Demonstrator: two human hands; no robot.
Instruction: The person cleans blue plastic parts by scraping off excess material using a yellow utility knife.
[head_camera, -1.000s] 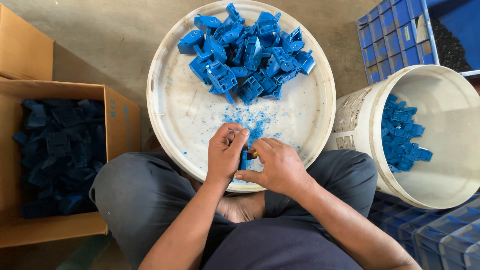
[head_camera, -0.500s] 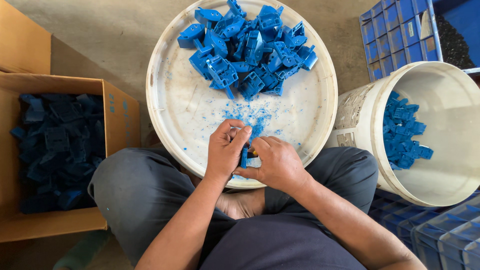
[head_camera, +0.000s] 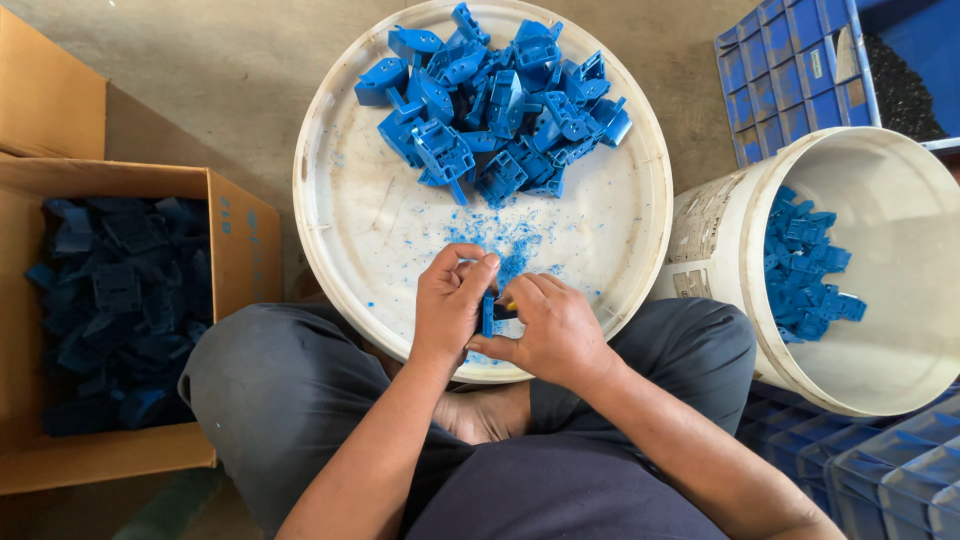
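My left hand (head_camera: 450, 305) and my right hand (head_camera: 550, 330) meet over the near edge of a round white tray (head_camera: 340, 230) on my lap. Between the fingers of both sits a small blue plastic part (head_camera: 488, 312), mostly hidden. A dark tool tip may be in my right hand; I cannot tell. At the far side of the tray lies a pile of blue plastic parts (head_camera: 495, 105), with blue shavings (head_camera: 505, 240) scattered in the middle.
A cardboard box (head_camera: 240, 240) at my left holds several dark blue parts (head_camera: 110, 300). At my right a white bucket (head_camera: 900, 200), tilted toward me, has blue parts inside (head_camera: 805, 270). Blue crates (head_camera: 790, 80) stand at the far right and near right (head_camera: 870, 470).
Both hands have stayed together on the small part, with slight finger shifts. The view has moved a little; the tray and pile are unchanged.
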